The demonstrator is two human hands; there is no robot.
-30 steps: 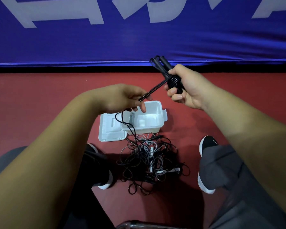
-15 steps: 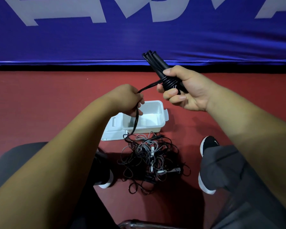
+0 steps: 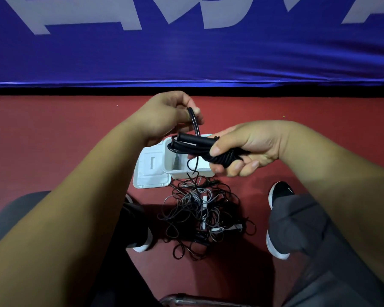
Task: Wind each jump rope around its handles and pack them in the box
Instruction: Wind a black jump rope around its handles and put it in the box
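My right hand (image 3: 244,149) grips a pair of black jump-rope handles (image 3: 193,142) lying roughly level, with black cord coiled round them under my fingers. My left hand (image 3: 166,114) is raised above and behind the handles and pinches the loose black cord (image 3: 195,124), which loops over my fingers and drops past the handles. Beneath the hands a white plastic box (image 3: 187,172) stands open on the red floor. In front of the box lies a tangled pile of black and grey jump ropes (image 3: 204,216) with white handles among them.
The box's white lid (image 3: 152,171) lies flat to the left of the box. My two shoes (image 3: 279,193) and grey trouser legs flank the pile. A blue banner (image 3: 186,41) runs along the far edge of the floor. A metal chair edge (image 3: 186,301) shows at the bottom.
My right hand has tipped the handles from pointing up and away to lying level and has come down over the box. My left hand has lifted the cord above the handles.
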